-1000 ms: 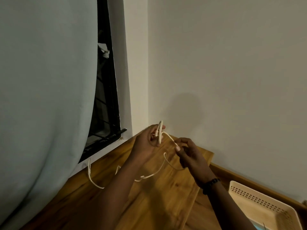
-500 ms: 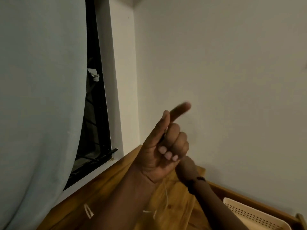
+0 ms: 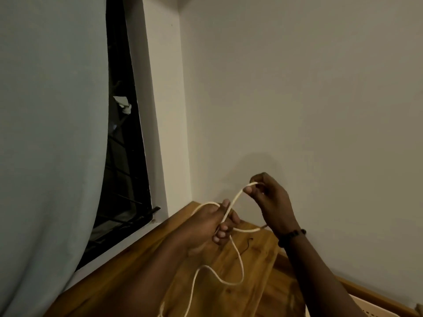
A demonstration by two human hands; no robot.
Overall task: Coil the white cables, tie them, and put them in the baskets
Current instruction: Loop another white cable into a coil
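Along the bottom edge of the frame, a white cable (image 3: pixel 238 264) hangs in slack curves over a wooden tabletop (image 3: pixel 254 266), its lowest part running out of view at the bottom centre. At the lower right corner a sliver of a cream perforated basket (image 3: pixel 375 313) shows beside the table. Two bare forearms rise from the bottom edge toward the middle of the frame. Just below centre, the left hand (image 3: pixel 206 227) has its fingers curled around the cable, with one loop arching over the top of the hand and a strand running out between the fingers. To its right and slightly higher, the right hand (image 3: pixel 272 202) pinches the cable between thumb and fingertips, holding a short length taut up from the left hand. The hands are near each other but not touching. A dark beaded bracelet (image 3: pixel 291 236) circles the right wrist. A small dark twist tie (image 3: pixel 248 244) lies on the wood between the arms. Behind the hands, a plain pale wall (image 3: pixel 297 88) fills the right and centre. In the upper left, a pale blue curtain (image 3: pixel 50 133) hangs over a dark window (image 3: pixel 123 168) with bars.
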